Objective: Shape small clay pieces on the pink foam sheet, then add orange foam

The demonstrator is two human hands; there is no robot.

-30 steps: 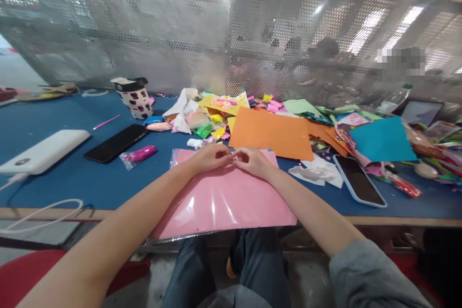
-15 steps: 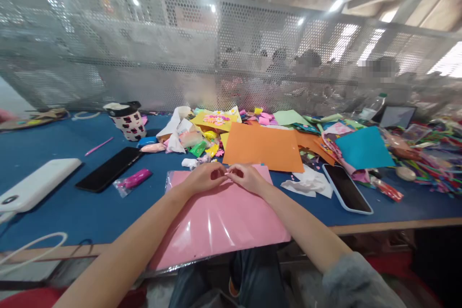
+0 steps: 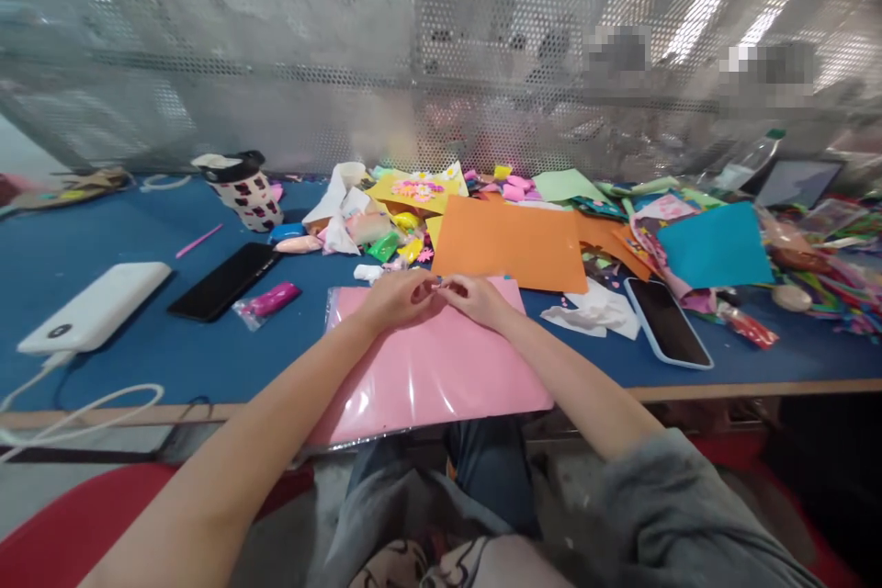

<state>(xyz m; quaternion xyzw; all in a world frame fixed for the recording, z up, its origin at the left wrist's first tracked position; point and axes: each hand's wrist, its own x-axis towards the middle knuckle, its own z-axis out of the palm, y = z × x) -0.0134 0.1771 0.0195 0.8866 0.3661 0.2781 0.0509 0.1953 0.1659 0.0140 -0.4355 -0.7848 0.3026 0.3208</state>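
Note:
My left hand (image 3: 400, 301) and my right hand (image 3: 477, 299) meet fingertip to fingertip over the pink sheet (image 3: 427, 377), which lies in a clear plastic sleeve at the table's front edge. Both are closed in a pinch. A tiny pinkish bit seems to show between the fingertips, too small to name. Just beyond the fingers lies an orange sheet (image 3: 510, 243). Behind my left hand is a small crumpled white wrapper (image 3: 367, 273). To the right of my right hand sits crumpled white paper (image 3: 598, 310).
Left on the blue table are a white power bank (image 3: 96, 305) with a cable, a black phone (image 3: 221, 283), a magenta clay packet (image 3: 272, 299) and a patterned cup (image 3: 241, 195). To the right are another phone (image 3: 668, 323) and a teal sheet (image 3: 717, 245). A perforated metal screen (image 3: 344, 92) stands behind.
The view has tipped downward, so the table sits higher in the picture and more of my lap shows. My hands stay pinched together over the pink sheet.

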